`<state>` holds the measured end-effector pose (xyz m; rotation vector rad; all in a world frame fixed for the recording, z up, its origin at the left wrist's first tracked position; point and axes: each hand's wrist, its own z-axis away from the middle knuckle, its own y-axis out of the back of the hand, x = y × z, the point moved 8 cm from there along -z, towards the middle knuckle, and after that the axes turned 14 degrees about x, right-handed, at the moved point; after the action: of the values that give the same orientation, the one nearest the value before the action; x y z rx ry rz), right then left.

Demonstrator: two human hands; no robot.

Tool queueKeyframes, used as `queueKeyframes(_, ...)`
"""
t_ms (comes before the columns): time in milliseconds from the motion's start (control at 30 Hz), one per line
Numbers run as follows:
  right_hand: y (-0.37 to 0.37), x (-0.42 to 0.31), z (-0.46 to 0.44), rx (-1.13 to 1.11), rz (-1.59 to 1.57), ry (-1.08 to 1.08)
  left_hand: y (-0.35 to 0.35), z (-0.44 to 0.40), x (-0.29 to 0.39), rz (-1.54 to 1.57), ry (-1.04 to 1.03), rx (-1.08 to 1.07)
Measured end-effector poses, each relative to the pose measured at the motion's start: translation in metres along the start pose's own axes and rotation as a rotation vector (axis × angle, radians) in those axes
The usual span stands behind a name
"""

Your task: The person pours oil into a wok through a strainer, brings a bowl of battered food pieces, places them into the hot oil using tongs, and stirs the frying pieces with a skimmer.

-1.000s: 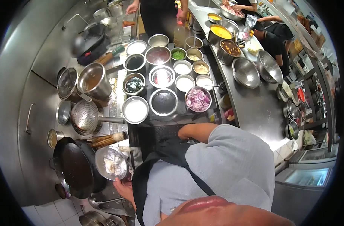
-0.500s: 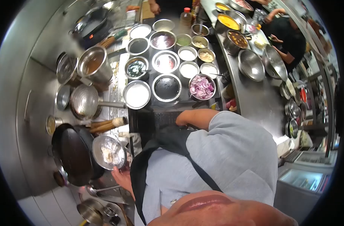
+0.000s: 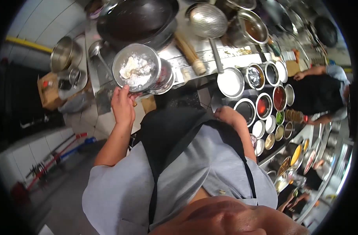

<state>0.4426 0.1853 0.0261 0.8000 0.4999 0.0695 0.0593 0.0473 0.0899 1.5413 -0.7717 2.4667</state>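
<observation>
A metal bowl (image 3: 153,58) holds pale pieces coated in white powder (image 3: 136,70). My left hand (image 3: 124,105) grips its near rim, thumb on the edge. Just right of the bowl, and partly hidden by it, is a container with dark red contents (image 3: 163,74). My right hand (image 3: 226,113) is by the front of my apron, near a pot of white stuff (image 3: 230,82) and a pot of dark liquid (image 3: 245,111). Its fingers are curled; a blurred grey shape shows beside them, and what they hold, if anything, is unclear.
Beyond the bowl stand a large black wok (image 3: 137,19), a bamboo brush (image 3: 190,55) and a perforated strainer (image 3: 206,19). A ladle (image 3: 96,49) lies to the left. Several ingredient pots are at the right, with a person in a black apron (image 3: 318,92) behind them.
The view has swung left, so the wok and bowl now appear higher and the ingredient pots farther right. My left hand still holds the bowl; my right hand now shows near the pots.
</observation>
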Motion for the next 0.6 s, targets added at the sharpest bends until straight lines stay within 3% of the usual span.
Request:
queueKeyframes(200, 0.057, -0.063, -0.039, 0.099, 0.096, 0.136, 0.045, 0.017, 0.011, 0.052, -0.056, 0.241)
queueKeyframes(333, 0.091, -0.103, -0.053, 0.163, 0.028, 0.338, 0.08, 0.034, 0.005, 0.076, -0.055, 0.418)
queueKeyframes(400, 0.131, -0.112, -0.055, 0.309, -0.215, 0.199, 0.085, 0.042, 0.001, 0.084, -0.076, 0.424)
queueKeyframes(467, 0.173, -0.095, -0.067, 0.596, -0.451, 0.111, 0.089, 0.048, 0.0, 0.04, -0.118, 0.484)
queueKeyframes(533, 0.227, -0.084, -0.065, 1.009, -0.49, 0.355, 0.087, 0.053, -0.001, 0.042, -0.124, 0.502)
queueKeyframes(600, 0.259, -0.057, -0.072, 1.156, -0.688, 0.28, 0.081, 0.057, -0.003, 0.052, -0.121, 0.508)
